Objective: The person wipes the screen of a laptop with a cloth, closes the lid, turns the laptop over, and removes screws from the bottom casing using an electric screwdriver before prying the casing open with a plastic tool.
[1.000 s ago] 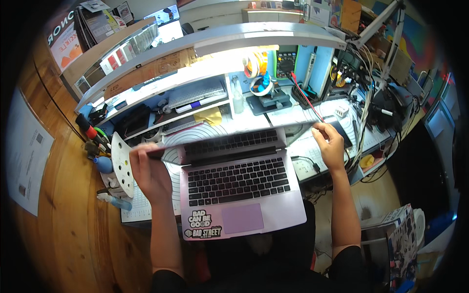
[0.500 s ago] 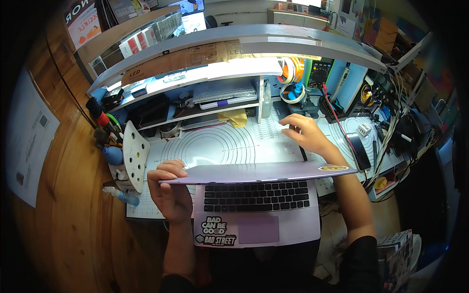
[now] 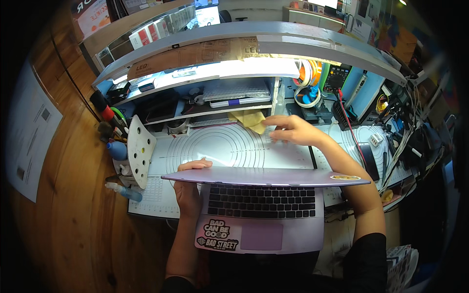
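In the head view, the lavender laptop (image 3: 264, 210) lies at the lower centre, over the person's lap, at the near edge of the white ringed mat (image 3: 288, 157). Its lid (image 3: 264, 177) slants partly shut above the keyboard and is seen nearly edge-on. On a clock centred on the laptop, with twelve at the top of the view, black-and-white stickers (image 3: 217, 236) mark the palm rest toward eight o'clock and an oval sticker (image 3: 345, 177) sits on the lid toward two.

Between nine and ten o'clock, the left hand (image 3: 188, 194) grips the lid's end, fingers over the far side and palm below. At one o'clock, beyond the lid, the right hand (image 3: 294, 132) hangs half-curled, its fingers loosely parted, next to a yellow cloth (image 3: 250, 120); whether they touch, I cannot tell.

A perforated white holder (image 3: 141, 151) stands at ten o'clock, a spray bottle (image 3: 126, 192) at nine, a multimeter (image 3: 337, 78) at one, a white charger block (image 3: 375, 139) at two.
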{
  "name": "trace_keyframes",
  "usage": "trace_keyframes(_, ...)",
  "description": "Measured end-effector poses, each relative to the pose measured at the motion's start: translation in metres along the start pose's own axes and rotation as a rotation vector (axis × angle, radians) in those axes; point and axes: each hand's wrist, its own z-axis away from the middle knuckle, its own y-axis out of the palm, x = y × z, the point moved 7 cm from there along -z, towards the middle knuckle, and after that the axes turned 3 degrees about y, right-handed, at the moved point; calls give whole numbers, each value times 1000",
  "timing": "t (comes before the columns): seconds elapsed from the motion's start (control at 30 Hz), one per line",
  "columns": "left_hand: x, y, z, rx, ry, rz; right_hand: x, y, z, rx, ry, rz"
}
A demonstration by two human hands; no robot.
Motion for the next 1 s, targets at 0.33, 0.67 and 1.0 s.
trace_keyframes(0.33, 26, -10, -4, -143, -371, -167, 9, -20, 293, -1392, -359, -371)
trace_keyframes(0.67, 32, -2, -57, 36, -589, -226, 36, 127, 260, -1080, -39, 118)
trace_keyframes(1.0, 62, -8, -79, 67, -735, -306, 56, 142, 241, -924, -33, 685)
